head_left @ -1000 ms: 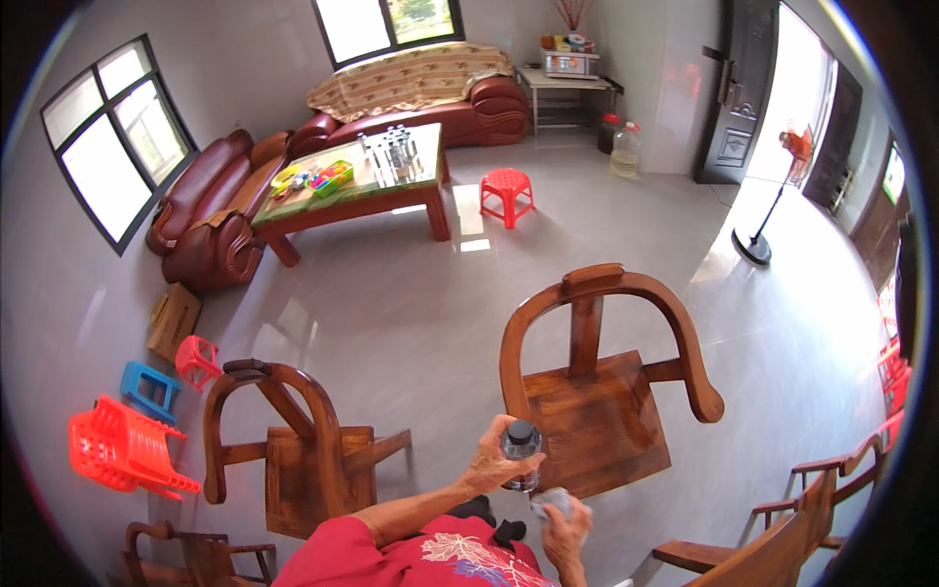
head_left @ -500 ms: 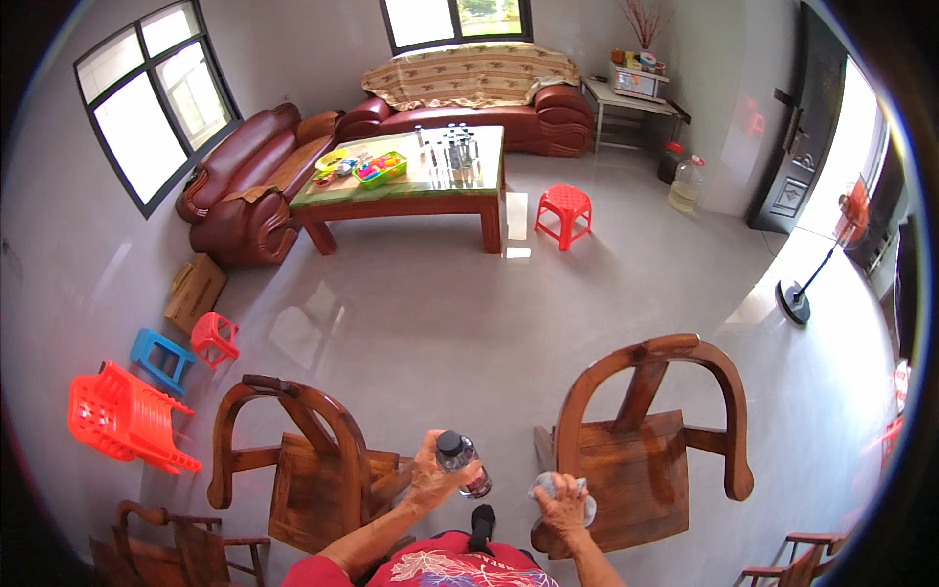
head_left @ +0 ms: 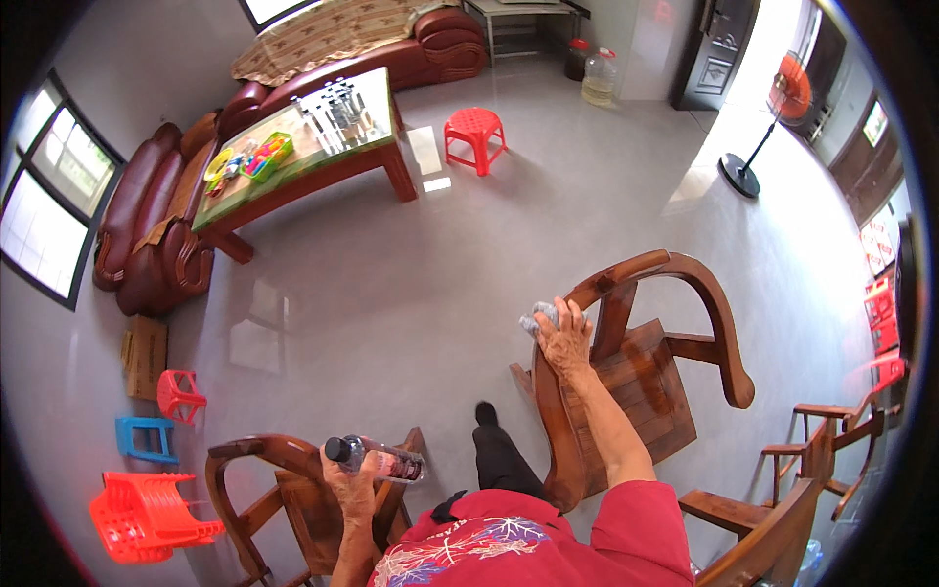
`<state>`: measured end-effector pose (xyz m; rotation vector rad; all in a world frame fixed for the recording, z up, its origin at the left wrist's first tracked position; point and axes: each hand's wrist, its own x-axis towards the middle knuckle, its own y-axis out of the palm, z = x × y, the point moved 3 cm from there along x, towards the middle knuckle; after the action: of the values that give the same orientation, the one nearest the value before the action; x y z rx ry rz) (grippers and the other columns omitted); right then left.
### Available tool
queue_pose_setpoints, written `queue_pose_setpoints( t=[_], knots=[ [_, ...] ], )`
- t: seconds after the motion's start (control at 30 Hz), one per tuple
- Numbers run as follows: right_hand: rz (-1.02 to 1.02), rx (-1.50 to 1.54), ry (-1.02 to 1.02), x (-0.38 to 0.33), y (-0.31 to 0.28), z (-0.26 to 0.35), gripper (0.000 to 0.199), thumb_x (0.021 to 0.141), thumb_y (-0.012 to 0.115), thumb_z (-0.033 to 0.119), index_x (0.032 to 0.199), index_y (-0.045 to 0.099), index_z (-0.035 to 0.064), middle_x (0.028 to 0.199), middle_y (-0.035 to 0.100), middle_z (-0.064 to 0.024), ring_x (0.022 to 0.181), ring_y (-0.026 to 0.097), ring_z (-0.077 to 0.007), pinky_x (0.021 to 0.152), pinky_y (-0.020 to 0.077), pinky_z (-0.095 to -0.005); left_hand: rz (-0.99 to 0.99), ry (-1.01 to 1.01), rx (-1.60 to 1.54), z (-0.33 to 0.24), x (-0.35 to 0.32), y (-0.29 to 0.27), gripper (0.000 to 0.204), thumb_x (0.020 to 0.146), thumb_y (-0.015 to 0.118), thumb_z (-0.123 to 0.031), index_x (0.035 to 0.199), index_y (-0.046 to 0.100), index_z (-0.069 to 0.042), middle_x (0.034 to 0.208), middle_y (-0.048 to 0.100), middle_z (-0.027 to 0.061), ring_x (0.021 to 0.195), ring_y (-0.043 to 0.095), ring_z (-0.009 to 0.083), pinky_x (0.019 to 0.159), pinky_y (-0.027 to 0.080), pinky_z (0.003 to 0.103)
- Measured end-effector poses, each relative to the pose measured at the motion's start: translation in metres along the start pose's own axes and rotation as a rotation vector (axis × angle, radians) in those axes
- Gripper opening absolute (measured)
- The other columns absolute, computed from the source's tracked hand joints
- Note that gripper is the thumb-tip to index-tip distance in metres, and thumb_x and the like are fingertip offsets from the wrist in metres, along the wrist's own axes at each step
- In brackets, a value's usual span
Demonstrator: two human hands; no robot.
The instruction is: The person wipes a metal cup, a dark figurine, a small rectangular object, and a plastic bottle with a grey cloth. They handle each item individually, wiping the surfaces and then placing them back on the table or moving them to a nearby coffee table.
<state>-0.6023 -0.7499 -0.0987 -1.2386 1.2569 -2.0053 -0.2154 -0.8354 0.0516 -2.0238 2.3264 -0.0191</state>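
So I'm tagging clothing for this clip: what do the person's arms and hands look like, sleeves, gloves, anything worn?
Both hands are bare: no gloves, and no rings or watch that I can make out on the left hand or right hand. The forearms are uncovered too. Short red sleeves end above the elbow, part of a red top with a white and blue floral print on the front.

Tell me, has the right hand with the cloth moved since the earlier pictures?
Yes. The right hand has gone from in front of the body out to the armrest of the wooden chair, pressing the cloth there.
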Motion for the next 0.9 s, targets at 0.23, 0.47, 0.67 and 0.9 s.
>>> queue_pose_setpoints(
  t=[0.23, 0.47, 0.67, 0.9],
  knots=[
    [-0.008, -0.223, 0.175, 0.053, 0.014, -0.047, 0.026, 0.087, 0.055, 0.03, 0.112, 0.054, 0.025, 0.128, 0.042, -0.0082, 0.122, 0.037, -0.0305, 0.086, 0.0358, -0.0549, 0.053, -0.094, 0.123, 0.011, 0.073, 0.015, 0.035, 0.071, 0.066, 0.005, 0.099, 0.048, -0.007, 0.092, 0.06, 0.0037, 0.081, 0.059, 0.0116, 0.075, 0.05, 0.026],
    [0.181, -0.254, 0.323, 0.071, 0.0, -0.024, 0.029, 0.082, 0.062, 0.021, 0.11, 0.059, 0.0155, 0.125, 0.045, -0.0136, 0.119, 0.038, -0.0346, 0.091, 0.0351, -0.0545, 0.021, 0.02, 0.16, -0.014, 0.17, 0.038, 0.039, 0.069, 0.071, 0.001, 0.099, 0.048, -0.006, 0.089, 0.061, 0.0029, 0.076, 0.059, 0.0095, 0.072, 0.051, 0.026],
    [0.433, -0.366, 0.194, 0.098, 0.014, -0.022, 0.019, 0.075, 0.067, 0.023, 0.091, 0.065, 0.0128, 0.111, 0.052, -0.0151, 0.111, 0.043, -0.0355, 0.084, 0.0372, -0.0504, -0.156, 0.034, 0.162, -0.017, 0.242, 0.019, 0.039, 0.067, 0.075, -0.006, 0.096, 0.049, -0.006, 0.087, 0.06, 0.002, 0.077, 0.058, 0.0106, 0.071, 0.05, 0.026],
    [0.763, 0.243, 0.109, 0.16, 0.117, -0.026, 0.03, 0.079, 0.055, 0.026, 0.099, 0.068, 0.0089, 0.095, 0.065, -0.0185, 0.09, 0.062, -0.034, 0.079, 0.0471, -0.0452, -0.404, 0.031, 0.098, -0.01, 0.319, -0.003, 0.035, 0.068, 0.072, -0.005, 0.093, 0.048, -0.005, 0.082, 0.055, 0.0009, 0.07, 0.055, 0.0092, 0.066, 0.049, 0.026]
  ],
)
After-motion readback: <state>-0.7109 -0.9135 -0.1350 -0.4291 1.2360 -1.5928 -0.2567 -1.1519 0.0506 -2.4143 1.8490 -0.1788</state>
